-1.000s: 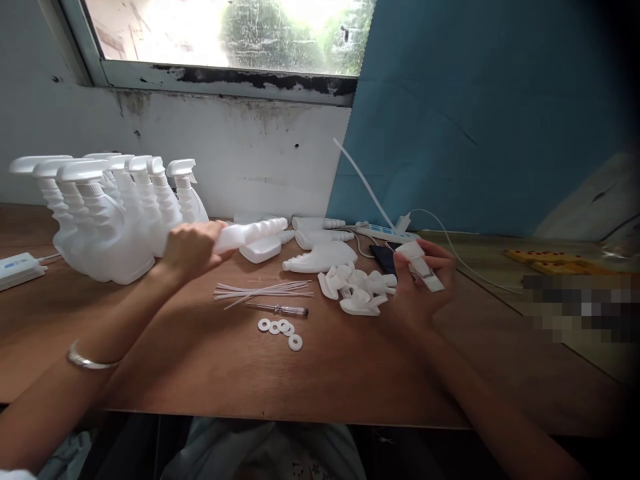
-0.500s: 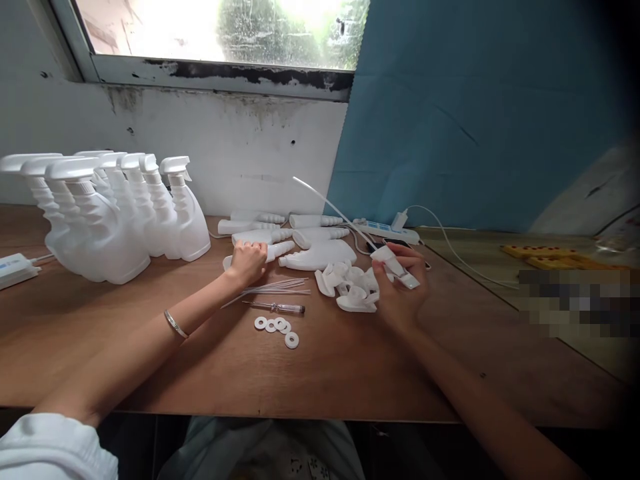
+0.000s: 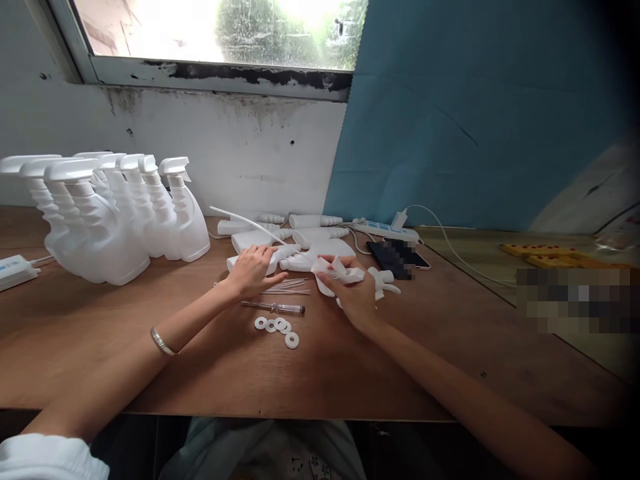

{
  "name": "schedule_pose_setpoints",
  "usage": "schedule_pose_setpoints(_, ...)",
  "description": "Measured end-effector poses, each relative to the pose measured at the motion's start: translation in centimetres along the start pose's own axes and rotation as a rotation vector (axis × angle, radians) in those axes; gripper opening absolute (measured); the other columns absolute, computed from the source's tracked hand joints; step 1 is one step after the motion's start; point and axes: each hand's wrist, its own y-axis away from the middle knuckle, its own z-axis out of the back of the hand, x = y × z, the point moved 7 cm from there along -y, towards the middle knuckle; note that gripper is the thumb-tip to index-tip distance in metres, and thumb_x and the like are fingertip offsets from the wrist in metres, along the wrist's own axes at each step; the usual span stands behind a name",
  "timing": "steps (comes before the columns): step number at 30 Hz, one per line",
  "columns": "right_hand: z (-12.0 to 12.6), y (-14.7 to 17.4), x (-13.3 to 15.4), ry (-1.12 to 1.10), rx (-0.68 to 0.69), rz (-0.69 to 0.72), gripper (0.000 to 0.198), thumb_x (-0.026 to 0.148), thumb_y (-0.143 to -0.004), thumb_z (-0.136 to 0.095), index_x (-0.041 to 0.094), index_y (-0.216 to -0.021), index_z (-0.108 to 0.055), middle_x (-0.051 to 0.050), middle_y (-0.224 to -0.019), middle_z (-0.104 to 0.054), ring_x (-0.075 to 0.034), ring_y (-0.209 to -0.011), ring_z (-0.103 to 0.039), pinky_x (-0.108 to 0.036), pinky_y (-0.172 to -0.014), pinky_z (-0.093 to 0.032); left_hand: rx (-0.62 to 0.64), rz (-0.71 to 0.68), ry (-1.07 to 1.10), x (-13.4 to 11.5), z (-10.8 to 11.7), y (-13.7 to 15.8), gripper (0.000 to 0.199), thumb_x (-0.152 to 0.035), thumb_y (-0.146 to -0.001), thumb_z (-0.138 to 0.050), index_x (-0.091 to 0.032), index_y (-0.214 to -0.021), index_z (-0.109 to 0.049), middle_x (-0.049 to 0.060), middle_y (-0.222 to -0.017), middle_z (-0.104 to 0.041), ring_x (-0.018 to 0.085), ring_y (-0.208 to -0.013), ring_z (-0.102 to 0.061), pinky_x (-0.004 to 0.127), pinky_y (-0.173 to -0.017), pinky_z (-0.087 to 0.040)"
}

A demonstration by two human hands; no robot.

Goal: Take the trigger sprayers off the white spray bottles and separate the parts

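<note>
My right hand (image 3: 353,300) grips a white trigger spray head (image 3: 343,270) over a pile of loose spray heads (image 3: 385,283). A thin white dip tube (image 3: 245,219) slants from near this head up to the left, above the bottles. My left hand (image 3: 253,270) lies against a white bottle (image 3: 285,253) resting on its side, fingers stretched and thumb apart. Part of that bottle is hidden behind the hand. Below are several thin white tubes (image 3: 287,288), a clear-handled screwdriver (image 3: 280,308) and several white ring washers (image 3: 280,324).
Several upright bottles with spray heads (image 3: 187,227) stand at the left. More white bottles (image 3: 320,235) lie at the back. A power strip (image 3: 387,231) and phones (image 3: 393,257) are at the right rear, with a white cable (image 3: 450,243). A white box (image 3: 17,270) sits far left.
My right hand has brought the spray head and its tube left and lower, uncovering the phones. My left hand's fingers have straightened and its thumb has spread away.
</note>
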Motion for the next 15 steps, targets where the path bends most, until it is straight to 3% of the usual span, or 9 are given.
schedule_pose_setpoints(3,-2.6,0.8,-0.6,-0.14,0.105,-0.124,0.027,0.035,-0.064,-0.071,0.02,-0.073,-0.05,-0.003,-0.094,-0.065,-0.02,-0.085,-0.059,-0.033,-0.078,-0.046,0.149,-0.104,0.571,-2.1,0.7,1.7,0.04,-0.05,-0.084,-0.042,-0.014,-0.093,-0.057,0.004,-0.078,-0.059,0.016,-0.07,-0.052,0.026,-0.064,-0.04)
schedule_pose_setpoints(7,-5.2,2.9,-1.1,-0.247,0.27,-0.222,0.032,0.033,-0.06,-0.074,0.021,-0.079,-0.051,0.0,-0.082,-0.063,-0.018,-0.077,-0.06,-0.03,-0.07,-0.049,0.23,-0.066,0.997,-3.3,0.2,3.9,0.043,-0.047,-0.088,-0.035,-0.013,-0.074,-0.057,-0.002,-0.06,-0.044,0.01,-0.054,-0.037,0.023,-0.051,-0.031)
schedule_pose_setpoints(10,-5.6,3.9,-1.7,-0.246,0.312,-0.243,0.036,0.031,-0.059,-0.076,0.021,-0.084,-0.052,0.001,-0.08,-0.062,-0.017,-0.073,-0.06,-0.029,-0.067,-0.049,0.246,-0.008,1.136,-3.3,-1.1,4.8,0.044,-0.047,-0.088,-0.035,-0.013,-0.068,-0.053,-0.003,-0.055,-0.038,0.009,-0.051,-0.033,0.022,-0.048,-0.027)
schedule_pose_setpoints(15,-5.2,4.0,-2.3,-0.119,0.339,-0.2,0.028,0.031,-0.06,-0.074,0.021,-0.077,-0.054,0.001,-0.079,-0.061,-0.017,-0.078,-0.058,-0.028,-0.071,-0.048,0.296,-0.031,1.12,-3.6,-1.5,5.6,0.04,-0.043,-0.09,-0.035,-0.014,-0.07,-0.053,-0.001,-0.06,-0.044,0.01,-0.057,-0.039,0.023,-0.054,-0.033)
